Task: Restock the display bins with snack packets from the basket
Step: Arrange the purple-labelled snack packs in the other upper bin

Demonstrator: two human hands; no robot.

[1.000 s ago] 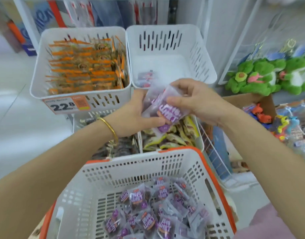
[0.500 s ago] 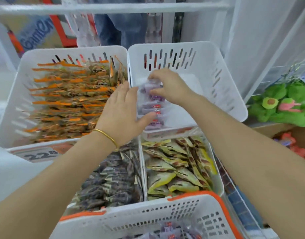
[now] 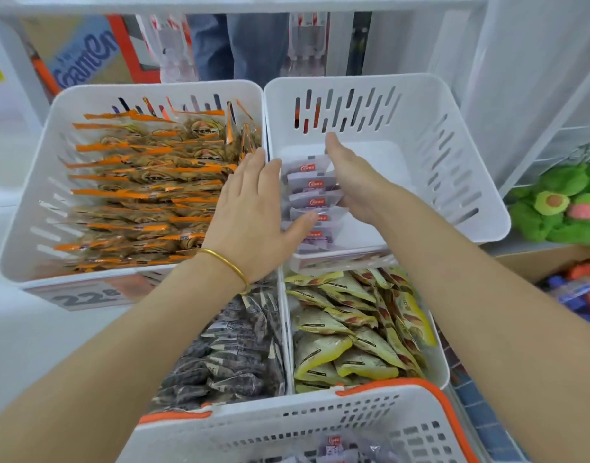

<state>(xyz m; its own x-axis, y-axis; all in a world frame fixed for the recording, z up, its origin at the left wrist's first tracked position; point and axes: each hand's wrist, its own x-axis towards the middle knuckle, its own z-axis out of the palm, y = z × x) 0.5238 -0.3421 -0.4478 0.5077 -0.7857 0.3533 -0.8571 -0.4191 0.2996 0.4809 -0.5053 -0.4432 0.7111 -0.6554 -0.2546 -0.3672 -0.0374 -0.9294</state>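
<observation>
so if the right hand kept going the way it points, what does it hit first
Probably the slotted back wall of the upper right bin; nothing shows between it and the right hand, though depth is unclear.

Pale purple snack packets (image 3: 312,202) with red labels stand on edge in a near-to-far row against the left wall of the far right white slotted bin (image 3: 454,182). More lie in the near white, orange-rimmed basket (image 3: 287,426).
</observation>
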